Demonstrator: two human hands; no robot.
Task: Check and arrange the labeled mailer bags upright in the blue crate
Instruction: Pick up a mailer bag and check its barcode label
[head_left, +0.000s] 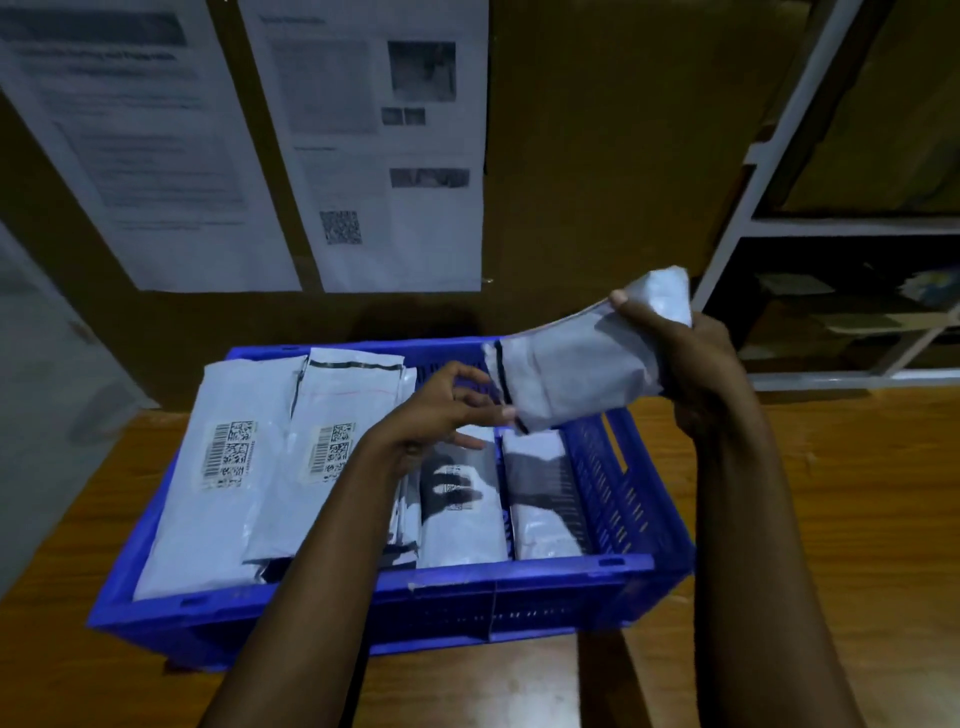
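Observation:
A blue slotted crate (519, 577) stands on a wooden table. Several grey mailer bags lean in a row inside it. The two left ones (218, 467) (337, 415) show barcode labels. Two more bags (457, 519) (540, 499) stand toward the right, in shadow. My right hand (691, 358) is shut on another grey mailer bag (582, 374), held tilted above the crate's right end. My left hand (447, 405) hovers over the crate's middle, its fingertips at the lower left corner of the held bag, fingers spread.
Printed sheets (374, 145) hang on the brown wall behind the crate. A white shelf rack (779, 223) with items stands at the right. The wooden table (857, 493) extends to the right and front.

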